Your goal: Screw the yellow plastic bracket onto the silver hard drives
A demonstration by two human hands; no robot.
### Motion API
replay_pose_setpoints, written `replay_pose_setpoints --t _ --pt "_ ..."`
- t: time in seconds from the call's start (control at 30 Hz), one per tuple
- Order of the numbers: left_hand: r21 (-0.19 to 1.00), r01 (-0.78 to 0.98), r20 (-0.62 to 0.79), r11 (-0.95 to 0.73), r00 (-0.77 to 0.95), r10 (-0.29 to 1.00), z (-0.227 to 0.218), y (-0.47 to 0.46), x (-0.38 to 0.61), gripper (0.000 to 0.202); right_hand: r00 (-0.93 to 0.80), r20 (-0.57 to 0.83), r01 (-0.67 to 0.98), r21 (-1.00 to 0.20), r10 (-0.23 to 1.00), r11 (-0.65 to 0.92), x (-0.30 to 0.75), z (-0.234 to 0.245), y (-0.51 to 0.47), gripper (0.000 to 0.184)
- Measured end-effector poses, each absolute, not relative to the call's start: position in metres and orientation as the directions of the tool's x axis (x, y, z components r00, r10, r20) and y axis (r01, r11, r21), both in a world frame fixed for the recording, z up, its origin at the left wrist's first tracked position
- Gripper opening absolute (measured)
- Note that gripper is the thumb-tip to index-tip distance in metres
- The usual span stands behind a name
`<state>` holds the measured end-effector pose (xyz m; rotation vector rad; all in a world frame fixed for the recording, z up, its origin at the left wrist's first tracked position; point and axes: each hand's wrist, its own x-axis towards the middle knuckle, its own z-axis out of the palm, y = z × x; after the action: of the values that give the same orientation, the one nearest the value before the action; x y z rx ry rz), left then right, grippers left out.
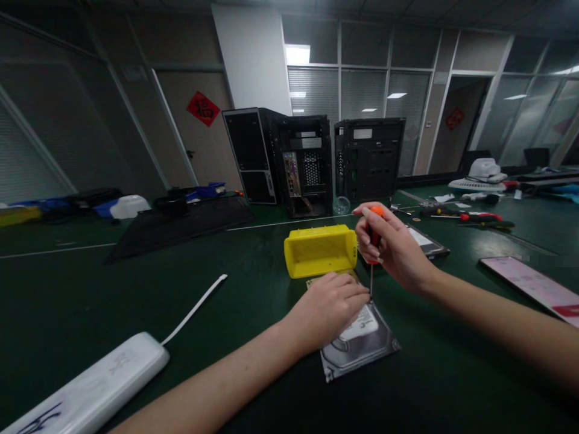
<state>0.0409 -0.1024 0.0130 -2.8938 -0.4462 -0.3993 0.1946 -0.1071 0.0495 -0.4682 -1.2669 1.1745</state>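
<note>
A silver hard drive (368,348) with a white label lies on the green table, its far part hidden under my left hand (332,308). That hand is closed over the drive, its fingertips close to the far right edge. My right hand (392,244) is wrapped around the orange and black handle of a screwdriver (371,280). The screwdriver stands upright, its tip down at the drive's right edge beside my left fingertips. Just beyond the drive is a yellow plastic bin (321,253), its open side facing me. Another hard drive (427,244) lies partly hidden behind my right hand.
A white power strip (99,386) occupies the front left. On the right lie a phone (534,283) and several hand tools (479,217). Black computer cases (371,160) stand at the back, near a small clear container (341,205). A black mat (181,223) lies back left.
</note>
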Motion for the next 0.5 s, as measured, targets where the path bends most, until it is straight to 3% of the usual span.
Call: replay_pose_setpoints --t 0.23,0.5 --pt "-0.131 0.319 0.291 -0.939 0.917 0.272 0.0138 -0.1027 0.0407 0.026 -0.141 0.469 -0.481 -0.802 0.872 0.354 0.1951 0.0484 -0.1073 0.033" --pt "-0.137 0.32 0.303 -0.937 0.914 0.268 0.0108 -0.1014 0.0406 0.026 -0.107 0.494 -0.436 -0.803 0.863 0.406 0.1925 0.0489 -0.1078 0.021"
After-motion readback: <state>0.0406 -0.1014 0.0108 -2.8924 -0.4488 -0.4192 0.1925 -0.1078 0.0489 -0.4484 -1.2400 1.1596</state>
